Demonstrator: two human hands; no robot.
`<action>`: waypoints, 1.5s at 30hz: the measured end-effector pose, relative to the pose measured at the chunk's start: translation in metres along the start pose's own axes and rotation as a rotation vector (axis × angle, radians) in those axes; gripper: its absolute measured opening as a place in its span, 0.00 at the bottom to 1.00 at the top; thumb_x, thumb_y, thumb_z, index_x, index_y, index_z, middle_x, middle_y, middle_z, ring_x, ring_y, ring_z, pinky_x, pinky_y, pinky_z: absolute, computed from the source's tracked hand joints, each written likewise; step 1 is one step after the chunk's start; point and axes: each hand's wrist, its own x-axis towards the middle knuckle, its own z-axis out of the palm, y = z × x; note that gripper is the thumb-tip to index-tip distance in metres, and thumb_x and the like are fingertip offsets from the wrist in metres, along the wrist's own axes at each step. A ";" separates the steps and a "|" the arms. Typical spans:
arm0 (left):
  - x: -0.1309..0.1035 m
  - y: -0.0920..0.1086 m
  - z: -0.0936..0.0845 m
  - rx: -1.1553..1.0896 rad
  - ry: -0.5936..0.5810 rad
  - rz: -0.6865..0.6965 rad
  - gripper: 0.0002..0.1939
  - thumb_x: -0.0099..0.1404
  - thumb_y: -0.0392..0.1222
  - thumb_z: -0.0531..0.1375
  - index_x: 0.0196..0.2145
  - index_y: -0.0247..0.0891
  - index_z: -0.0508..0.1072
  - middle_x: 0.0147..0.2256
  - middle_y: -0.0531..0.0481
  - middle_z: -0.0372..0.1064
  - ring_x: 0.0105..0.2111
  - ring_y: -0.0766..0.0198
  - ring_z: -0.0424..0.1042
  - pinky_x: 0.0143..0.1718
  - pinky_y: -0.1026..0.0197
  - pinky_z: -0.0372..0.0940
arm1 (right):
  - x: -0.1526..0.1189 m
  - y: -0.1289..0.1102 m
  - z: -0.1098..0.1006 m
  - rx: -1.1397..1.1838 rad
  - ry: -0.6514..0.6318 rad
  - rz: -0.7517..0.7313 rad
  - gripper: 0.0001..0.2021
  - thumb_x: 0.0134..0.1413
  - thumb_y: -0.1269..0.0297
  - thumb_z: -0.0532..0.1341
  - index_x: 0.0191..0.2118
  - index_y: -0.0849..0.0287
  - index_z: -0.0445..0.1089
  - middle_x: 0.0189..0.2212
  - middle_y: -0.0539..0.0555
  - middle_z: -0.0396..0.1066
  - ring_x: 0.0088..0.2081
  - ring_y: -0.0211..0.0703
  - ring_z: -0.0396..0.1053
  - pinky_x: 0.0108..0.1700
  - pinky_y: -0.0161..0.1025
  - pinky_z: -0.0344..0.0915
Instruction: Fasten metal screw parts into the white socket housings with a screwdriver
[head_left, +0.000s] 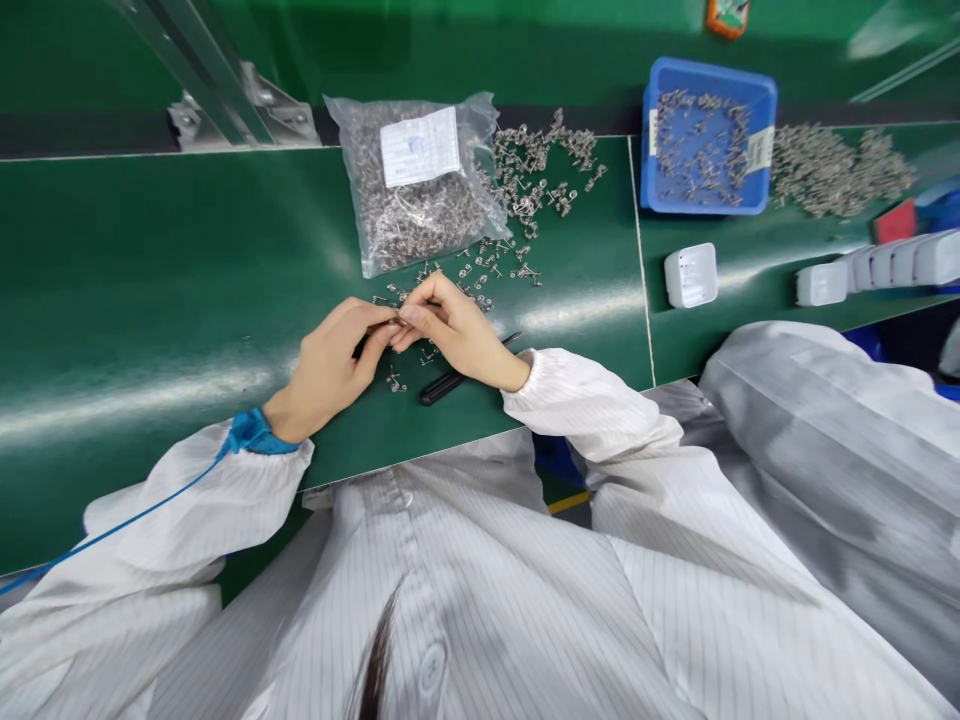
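Note:
Over the green bench, my left hand [337, 350] and my right hand [450, 325] meet at the fingertips. Both are closed in a pinch around something tiny, mostly hidden by the fingers. A blue wrist strap [259, 432] circles my left wrist, its cord running off to the left. Small metal parts [396, 378], shaped like little screws or pins with round heads, lie under and around my hands. Beneath my right wrist rests a black-handled tool [442, 387] with a thin shaft; its kind I cannot tell. A clear plastic bag [420, 225] full of such metal parts lies just beyond my hands.
Loose metal parts [536, 150] spread right of the bag. Farther right are a blue bin [655, 190] with metal parts, a white container [691, 275], a parts heap [840, 165] and a row of white containers [900, 262]. Another person's sleeve [825, 430] is at right. A metal bracket [247, 115] stands behind.

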 end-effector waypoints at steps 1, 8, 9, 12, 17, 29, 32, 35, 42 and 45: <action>0.000 0.001 0.000 0.001 -0.003 0.007 0.08 0.73 0.40 0.57 0.44 0.39 0.77 0.37 0.49 0.76 0.38 0.63 0.75 0.41 0.62 0.69 | 0.000 0.000 0.001 -0.027 0.002 -0.005 0.19 0.63 0.48 0.62 0.40 0.59 0.59 0.31 0.46 0.73 0.35 0.31 0.78 0.41 0.32 0.76; -0.001 -0.002 -0.002 -0.103 -0.028 -0.090 0.10 0.72 0.44 0.60 0.45 0.39 0.78 0.37 0.50 0.76 0.36 0.64 0.75 0.40 0.62 0.70 | -0.003 -0.004 0.006 -0.210 0.038 -0.123 0.17 0.66 0.48 0.58 0.39 0.58 0.57 0.28 0.44 0.69 0.30 0.28 0.73 0.37 0.29 0.71; -0.002 -0.004 -0.001 -0.142 -0.028 -0.118 0.10 0.71 0.45 0.61 0.45 0.39 0.78 0.37 0.50 0.75 0.36 0.64 0.76 0.39 0.62 0.70 | -0.004 -0.005 0.006 -0.229 0.039 -0.131 0.17 0.66 0.48 0.58 0.39 0.58 0.57 0.28 0.44 0.69 0.30 0.28 0.73 0.36 0.29 0.71; -0.004 -0.007 0.001 -0.259 -0.018 -0.164 0.10 0.69 0.45 0.63 0.45 0.40 0.78 0.37 0.51 0.75 0.35 0.64 0.77 0.39 0.62 0.71 | -0.004 -0.006 0.007 -0.281 0.049 -0.128 0.18 0.66 0.46 0.57 0.39 0.57 0.56 0.27 0.44 0.68 0.29 0.28 0.70 0.35 0.29 0.68; -0.003 -0.007 0.003 -0.385 -0.008 -0.215 0.09 0.68 0.46 0.64 0.43 0.39 0.77 0.35 0.51 0.76 0.35 0.63 0.79 0.38 0.62 0.74 | -0.003 -0.010 0.008 -0.354 0.062 -0.095 0.15 0.69 0.50 0.55 0.39 0.57 0.55 0.27 0.44 0.65 0.29 0.28 0.67 0.34 0.30 0.66; -0.004 -0.005 0.000 -0.278 -0.014 -0.019 0.05 0.68 0.38 0.64 0.42 0.40 0.77 0.35 0.53 0.74 0.34 0.68 0.77 0.36 0.66 0.73 | -0.002 -0.007 0.006 -0.261 0.043 -0.108 0.10 0.70 0.59 0.55 0.38 0.56 0.55 0.25 0.42 0.65 0.27 0.27 0.69 0.34 0.28 0.67; -0.004 -0.008 0.003 -0.361 0.039 -0.071 0.06 0.68 0.39 0.64 0.43 0.40 0.76 0.35 0.53 0.73 0.32 0.68 0.78 0.36 0.66 0.74 | -0.002 -0.008 0.003 -0.210 0.063 -0.109 0.14 0.68 0.52 0.57 0.39 0.57 0.57 0.25 0.42 0.68 0.27 0.27 0.70 0.34 0.27 0.68; -0.002 -0.009 0.003 -0.394 0.060 -0.118 0.06 0.69 0.41 0.64 0.43 0.40 0.76 0.35 0.53 0.73 0.32 0.67 0.79 0.36 0.66 0.76 | 0.000 -0.012 0.001 -0.135 0.061 -0.106 0.16 0.64 0.50 0.62 0.41 0.59 0.60 0.27 0.43 0.69 0.28 0.27 0.72 0.33 0.27 0.69; -0.002 -0.008 0.004 -0.383 0.090 -0.131 0.08 0.69 0.40 0.63 0.46 0.41 0.76 0.38 0.53 0.74 0.34 0.69 0.79 0.39 0.67 0.76 | 0.003 -0.014 -0.002 0.017 0.060 -0.081 0.18 0.54 0.55 0.70 0.40 0.61 0.65 0.30 0.45 0.72 0.29 0.28 0.74 0.33 0.27 0.70; -0.002 -0.008 0.004 -0.352 0.080 -0.137 0.09 0.69 0.41 0.64 0.47 0.41 0.76 0.39 0.52 0.75 0.35 0.68 0.80 0.40 0.66 0.77 | 0.003 -0.013 -0.001 0.043 0.055 -0.045 0.17 0.53 0.57 0.71 0.39 0.62 0.66 0.27 0.44 0.73 0.29 0.28 0.74 0.33 0.27 0.71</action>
